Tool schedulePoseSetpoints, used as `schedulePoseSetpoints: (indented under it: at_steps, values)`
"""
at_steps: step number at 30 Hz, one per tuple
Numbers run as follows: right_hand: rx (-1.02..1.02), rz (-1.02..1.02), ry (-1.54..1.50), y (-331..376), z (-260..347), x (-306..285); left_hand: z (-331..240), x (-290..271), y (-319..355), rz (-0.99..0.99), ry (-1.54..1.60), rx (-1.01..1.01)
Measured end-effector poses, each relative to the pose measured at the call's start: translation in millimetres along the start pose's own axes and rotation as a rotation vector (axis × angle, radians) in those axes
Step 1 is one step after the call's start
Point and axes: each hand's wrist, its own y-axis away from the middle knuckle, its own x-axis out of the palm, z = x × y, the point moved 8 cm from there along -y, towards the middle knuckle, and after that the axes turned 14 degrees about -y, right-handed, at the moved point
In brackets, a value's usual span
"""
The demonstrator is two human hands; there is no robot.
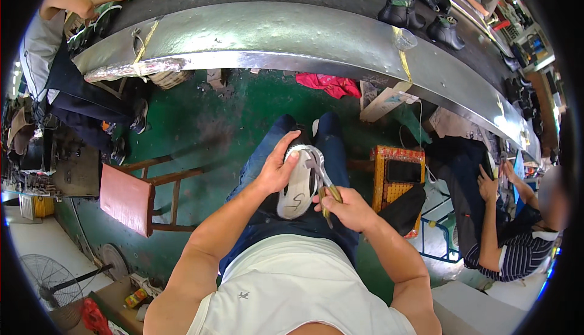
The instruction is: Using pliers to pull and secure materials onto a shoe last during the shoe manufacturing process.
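Left hand (277, 171) clasps shoe (299, 183); right hand (348, 207) apparently squeezes pincers (320, 174) on it.

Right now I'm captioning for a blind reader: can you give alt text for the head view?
Seated, a person's left hand steadies an upturned shoe on their lap while the right hand grips pliers at its sole edge. A curved metal conveyor carrying black boots runs ahead.

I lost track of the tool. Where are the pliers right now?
In the head view, the pliers are just right of centre, gripped in the right hand, jaws against the shoe held by the left hand.
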Motion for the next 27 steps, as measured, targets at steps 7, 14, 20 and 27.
schedulePoseSetpoints:
  at_steps: [7,14,20,27]
  values:
    - [0.045,-0.038,0.721,-20,24,-31,33,32,0,0.034,-0.045,-0.175]
    - [0.073,-0.075,0.237,-36,-9,-33,66,37,-3,0.270,0.345,-0.423]
    - [0.375,-0.154,-0.151,-28,7,-33,68,35,-9,0.210,0.104,-0.297]
    - [-0.224,-0.260,0.653,-55,-15,-47,75,34,-16,0.188,0.251,-0.306]
